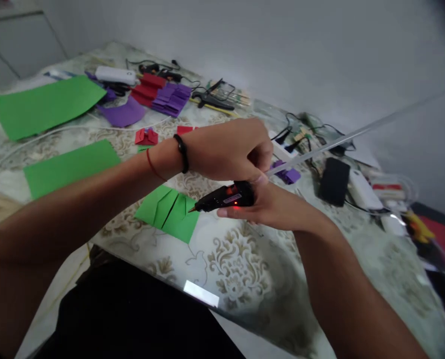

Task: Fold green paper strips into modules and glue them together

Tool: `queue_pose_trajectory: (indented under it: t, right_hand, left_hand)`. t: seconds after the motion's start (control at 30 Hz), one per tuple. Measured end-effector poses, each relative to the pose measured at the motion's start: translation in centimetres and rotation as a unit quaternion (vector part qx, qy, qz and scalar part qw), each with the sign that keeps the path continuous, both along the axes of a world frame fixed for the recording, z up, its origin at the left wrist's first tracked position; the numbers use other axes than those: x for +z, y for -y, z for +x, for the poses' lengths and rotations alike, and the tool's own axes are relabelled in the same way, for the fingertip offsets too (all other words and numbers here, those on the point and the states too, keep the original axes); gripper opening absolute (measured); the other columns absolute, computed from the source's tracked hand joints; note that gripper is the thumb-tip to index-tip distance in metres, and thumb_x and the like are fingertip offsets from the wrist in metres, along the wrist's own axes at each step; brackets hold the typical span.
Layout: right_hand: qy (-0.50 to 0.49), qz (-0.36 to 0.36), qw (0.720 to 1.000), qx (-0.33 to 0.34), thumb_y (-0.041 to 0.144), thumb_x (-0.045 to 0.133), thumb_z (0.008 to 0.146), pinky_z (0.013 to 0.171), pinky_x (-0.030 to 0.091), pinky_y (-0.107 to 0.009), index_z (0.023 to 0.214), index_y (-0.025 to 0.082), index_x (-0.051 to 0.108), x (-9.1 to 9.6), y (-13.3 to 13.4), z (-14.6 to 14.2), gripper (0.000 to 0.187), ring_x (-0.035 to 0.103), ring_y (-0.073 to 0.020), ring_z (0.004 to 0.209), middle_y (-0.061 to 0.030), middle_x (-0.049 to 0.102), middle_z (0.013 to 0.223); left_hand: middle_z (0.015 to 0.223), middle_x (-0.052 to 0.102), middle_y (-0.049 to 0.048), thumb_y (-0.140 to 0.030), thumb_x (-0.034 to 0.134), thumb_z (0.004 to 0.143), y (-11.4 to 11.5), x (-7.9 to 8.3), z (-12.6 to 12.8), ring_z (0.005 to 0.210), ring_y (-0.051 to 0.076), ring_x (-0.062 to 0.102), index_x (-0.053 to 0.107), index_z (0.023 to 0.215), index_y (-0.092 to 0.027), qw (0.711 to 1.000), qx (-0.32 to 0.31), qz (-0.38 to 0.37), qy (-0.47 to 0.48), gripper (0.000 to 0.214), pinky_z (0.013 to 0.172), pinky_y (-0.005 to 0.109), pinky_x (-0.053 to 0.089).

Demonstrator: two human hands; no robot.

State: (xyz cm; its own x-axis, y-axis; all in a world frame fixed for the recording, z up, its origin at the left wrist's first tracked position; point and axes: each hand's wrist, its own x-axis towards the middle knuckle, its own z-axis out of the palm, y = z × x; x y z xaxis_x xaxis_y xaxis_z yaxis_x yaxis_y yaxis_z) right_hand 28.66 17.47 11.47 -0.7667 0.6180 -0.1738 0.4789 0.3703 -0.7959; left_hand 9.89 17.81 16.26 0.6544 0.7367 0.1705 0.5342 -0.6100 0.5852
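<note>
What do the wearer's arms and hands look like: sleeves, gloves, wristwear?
Both forearms are bare, with no sleeves or gloves in view. At the wrist of the left hand sit a black band and a thin red thread. The right hand and its wrist show nothing worn.

Your glue gun (224,196) is black, with a red-orange light glowing on its side. The glue stick (357,132) running off at its 2 o'clock is clear. At the gun's 8 o'clock, the folded paper (168,212) is bright green. The tabletop (237,264) is cream with a beige floral damask pattern. Far off at 11 o'clock, a purple stack (172,98) lies beside a red stack (147,87). Your wrist carries a black band (182,152) and a red thread (152,164).
</note>
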Motion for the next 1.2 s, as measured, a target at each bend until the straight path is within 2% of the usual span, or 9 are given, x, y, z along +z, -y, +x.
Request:
queue_pose_trajectory:
  t: [0.1,0.2,0.33,0.43,0.6,0.8,0.93,1.03,1.2]
  right_hand:
    - [0.019,-0.025,0.995,0.091,0.051,0.079,0.087,0.054,0.046,-0.026,0.089,0.023,0.078,-0.3,-1.2,-0.5,0.029,0.054,-0.0150,0.056,0.0045,0.053,0.056]
    - [0.023,-0.007,0.993,0.113,0.052,0.079,0.087,0.055,0.047,-0.027,0.092,0.022,0.078,-0.7,-1.6,-0.7,0.030,0.056,-0.0160,0.058,0.0031,0.058,0.060]
    - [0.033,0.037,0.997,0.057,0.060,0.077,0.087,0.055,0.047,-0.029,0.088,0.021,0.074,-1.1,-0.9,-0.1,0.039,0.058,-0.0180,0.061,0.0008,0.064,0.066]
    - [0.034,0.026,0.999,0.003,0.062,0.074,0.089,0.061,0.051,-0.030,0.081,0.022,0.073,-1.5,0.4,0.5,0.041,0.065,-0.0204,0.068,-0.0011,0.071,0.073]
    - [0.006,-0.005,0.995,-0.096,0.056,0.073,0.090,0.071,0.058,-0.033,0.103,0.022,0.079,-3.9,2.5,1.2,0.037,0.072,-0.0235,0.080,-0.0021,0.080,0.091]
    - [-0.025,-0.042,0.980,-0.195,0.050,0.075,0.090,0.068,0.057,-0.032,0.093,0.022,0.075,-7.3,4.2,0.7,0.028,0.070,-0.0226,0.076,-0.0022,0.078,0.085]
    - [-0.006,-0.066,0.969,-0.239,0.049,0.076,0.091,0.055,0.048,-0.028,0.084,0.023,0.068,-8.3,5.3,0.4,0.029,0.060,-0.0178,0.062,0.0012,0.068,0.071]
    - [0.009,-0.084,0.959,-0.269,0.048,0.076,0.091,0.052,0.042,-0.027,0.078,0.023,0.062,-8.2,5.8,0.2,0.031,0.053,-0.0150,0.059,0.0031,0.060,0.067]
    - [0.027,-0.059,0.964,-0.256,0.042,0.072,0.093,0.052,0.039,-0.028,0.067,0.024,0.051,-7.7,5.6,-0.2,0.038,0.049,-0.0145,0.057,0.0034,0.050,0.065]
  left_hand:
    - [0.081,0.078,0.0053,-0.012,0.078,0.091,0.6,-0.5,-0.5,0.077,0.015,0.067,0.083,0.086,-0.004,0.999,0.039,-0.012,0.003,0.010,0.073,0.027,0.045]
    - [0.081,0.079,0.0040,-0.011,0.079,0.089,1.2,-0.8,-0.5,0.078,0.016,0.067,0.083,0.084,-0.008,0.998,0.062,-0.020,0.000,0.007,0.074,0.027,0.046]
    - [0.093,0.080,0.0022,-0.010,0.072,0.093,2.2,-0.6,-0.9,0.087,0.017,0.070,0.082,0.091,-0.014,0.996,0.084,0.009,0.021,0.011,0.080,0.027,0.048]
    - [0.104,0.079,0.0047,-0.018,0.061,0.102,3.6,-1.2,-2.9,0.096,0.018,0.070,0.079,0.103,-0.014,0.991,0.117,0.046,0.054,0.019,0.085,0.029,0.047]
    - [0.098,0.074,0.0050,-0.030,0.067,0.100,6.4,-5.8,-8.1,0.087,0.019,0.069,0.073,0.105,-0.017,0.989,0.139,0.044,0.015,0.016,0.082,0.031,0.051]
    - [0.127,0.069,0.0141,-0.032,0.079,0.092,7.5,-12.3,-10.8,0.122,0.031,0.067,0.064,0.123,-0.017,0.991,0.106,0.023,-0.081,0.037,0.105,0.047,0.055]
    - [0.130,0.067,0.0171,-0.032,0.083,0.089,6.8,-13.9,-11.0,0.124,0.036,0.066,0.061,0.131,-0.016,0.991,0.084,0.039,-0.102,0.050,0.106,0.052,0.055]
    - [0.128,0.068,0.0150,-0.031,0.082,0.089,6.8,-14.4,-11.1,0.123,0.036,0.066,0.062,0.130,-0.019,0.991,0.089,0.023,-0.093,0.047,0.104,0.052,0.055]
    - [0.129,0.068,0.0170,-0.031,0.077,0.093,7.5,-15.0,-10.9,0.121,0.039,0.063,0.062,0.129,-0.017,0.991,0.091,0.025,-0.092,0.042,0.103,0.057,0.052]
